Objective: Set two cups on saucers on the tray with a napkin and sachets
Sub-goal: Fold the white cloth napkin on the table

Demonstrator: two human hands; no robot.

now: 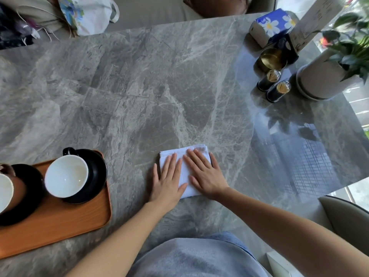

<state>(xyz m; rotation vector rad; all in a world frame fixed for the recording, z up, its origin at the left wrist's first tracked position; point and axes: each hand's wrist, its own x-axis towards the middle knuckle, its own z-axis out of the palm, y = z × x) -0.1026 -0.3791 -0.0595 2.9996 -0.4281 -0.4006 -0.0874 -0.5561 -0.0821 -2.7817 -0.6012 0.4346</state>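
Grey marble surface [159, 86] holds the folded white napkin [179, 150] to the right of the orange tray [60, 226], and I press it flat under my left hand [167, 182] and right hand [207, 176], fingers [199, 162] straight, slightly spread.

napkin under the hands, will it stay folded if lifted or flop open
Probably floppy: the napkin looks thin and folded, lying flat under the left hand and right hand. Stacked layers show at its far edge, so it may fall open if lifted by one corner.
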